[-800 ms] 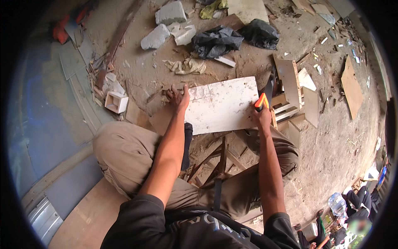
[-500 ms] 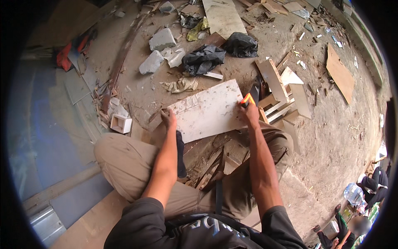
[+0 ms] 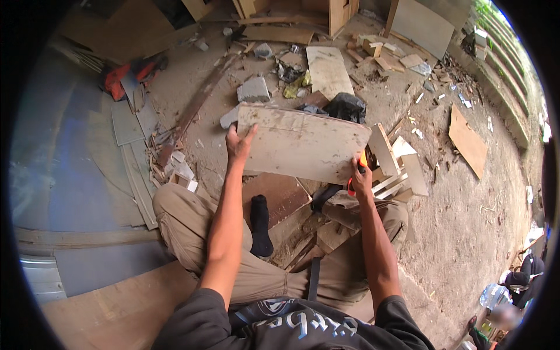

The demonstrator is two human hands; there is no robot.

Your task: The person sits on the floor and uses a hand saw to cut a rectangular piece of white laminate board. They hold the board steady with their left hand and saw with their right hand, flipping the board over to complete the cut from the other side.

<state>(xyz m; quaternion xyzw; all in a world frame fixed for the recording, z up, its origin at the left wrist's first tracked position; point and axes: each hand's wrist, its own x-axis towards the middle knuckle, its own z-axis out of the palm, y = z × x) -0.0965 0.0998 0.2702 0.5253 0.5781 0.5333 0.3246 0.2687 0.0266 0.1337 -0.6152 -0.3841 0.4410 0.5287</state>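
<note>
A pale, stained rectangular wooden board (image 3: 303, 143) is raised in front of me, above my folded legs. My left hand (image 3: 238, 144) is closed on its left end, thumb on the face towards me. At the lower right corner, my right hand (image 3: 360, 178) grips the board's edge and also holds a tool with an orange-and-black handle (image 3: 363, 160); its kind is hidden. Beneath the board a reddish-brown board (image 3: 277, 201) lies near my black-socked foot (image 3: 261, 227).
Broken wooden frames (image 3: 388, 157) lie beside my right knee. Beyond the board are grey concrete blocks (image 3: 254, 89), a black plastic bag (image 3: 346, 108) and scattered scrap. A brown panel (image 3: 466, 140) lies farther right. Another person (image 3: 504, 315) is at the lower right.
The pale board has come up and away from my lap, its left end raised, uncovering the reddish-brown board. Both hands have moved with it. The view has tilted to take in more of the far side.
</note>
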